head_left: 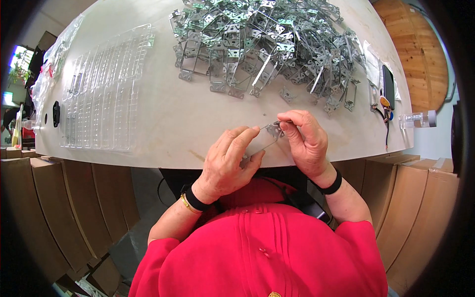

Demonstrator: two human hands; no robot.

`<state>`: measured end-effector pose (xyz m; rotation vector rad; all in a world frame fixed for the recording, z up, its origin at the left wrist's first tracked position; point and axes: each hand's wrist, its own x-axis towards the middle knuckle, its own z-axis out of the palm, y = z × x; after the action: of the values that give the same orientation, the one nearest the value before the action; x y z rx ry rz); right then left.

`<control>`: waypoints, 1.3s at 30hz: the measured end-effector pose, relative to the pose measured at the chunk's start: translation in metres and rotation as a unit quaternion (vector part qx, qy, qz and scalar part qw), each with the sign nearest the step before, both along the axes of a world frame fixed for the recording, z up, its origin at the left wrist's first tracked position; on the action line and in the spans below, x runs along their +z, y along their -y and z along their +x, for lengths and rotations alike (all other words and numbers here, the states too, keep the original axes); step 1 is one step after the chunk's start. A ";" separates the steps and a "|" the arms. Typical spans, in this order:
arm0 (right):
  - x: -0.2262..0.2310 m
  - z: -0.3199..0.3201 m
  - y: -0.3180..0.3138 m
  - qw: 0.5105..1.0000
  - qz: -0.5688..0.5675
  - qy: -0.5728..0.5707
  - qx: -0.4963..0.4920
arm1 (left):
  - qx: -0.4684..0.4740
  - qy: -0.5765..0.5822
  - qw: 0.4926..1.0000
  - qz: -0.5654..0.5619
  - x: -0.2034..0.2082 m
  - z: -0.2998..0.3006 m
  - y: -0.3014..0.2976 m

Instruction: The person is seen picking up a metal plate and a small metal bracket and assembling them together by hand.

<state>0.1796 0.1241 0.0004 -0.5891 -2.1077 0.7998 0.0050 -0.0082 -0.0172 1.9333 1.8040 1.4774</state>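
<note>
Between my hands, just above the near part of the table, is a thin metal bracket (271,131) with a perforated end plate and a slim bar. My left hand (228,157) is closed around its near end, fingers and thumb partly hiding it. The thumb and forefinger of my right hand (308,144) pinch at the far end plate; a small dark bit shows at the fingertips, too small to name. Beyond my hands a large heap of similar metal brackets (235,42) lies tangled, a few loose ones at its near edge.
A clear plastic compartment tray (129,116) lies at the left, some metal pieces in it. On the right are a black phone (388,85), a cable and a clear bottle (418,120). Cardboard boxes (413,190) stand below the table's curved near edge on both sides.
</note>
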 end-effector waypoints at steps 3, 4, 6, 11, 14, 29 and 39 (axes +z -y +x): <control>-0.001 0.000 -0.001 1.000 0.006 -0.006 0.002 | 0.004 -0.002 1.000 0.002 0.002 0.001 0.001; -0.001 0.000 0.000 1.000 -0.010 -0.003 0.000 | 0.001 0.005 1.000 -0.015 0.003 0.001 0.002; -0.001 0.001 0.000 1.000 -0.026 -0.001 -0.001 | -0.001 0.011 0.999 -0.031 0.004 0.001 0.003; 0.001 0.003 -0.001 0.999 -0.034 0.005 0.004 | -0.005 0.017 0.999 -0.033 0.004 0.001 0.003; 0.002 0.000 -0.001 1.000 0.001 0.007 -0.004 | -0.004 0.015 0.999 -0.031 0.004 0.001 0.002; -0.006 0.004 -0.001 0.995 -0.099 -0.018 0.008 | -0.001 -0.003 1.000 -0.013 0.003 0.000 0.000; 0.001 0.001 -0.001 0.999 -0.030 0.008 0.007 | 0.001 0.002 1.000 -0.019 0.002 0.000 0.001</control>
<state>0.1803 0.1253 0.0013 -0.6158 -2.1108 0.8718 0.0051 -0.0090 -0.0153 1.9097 1.8189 1.4363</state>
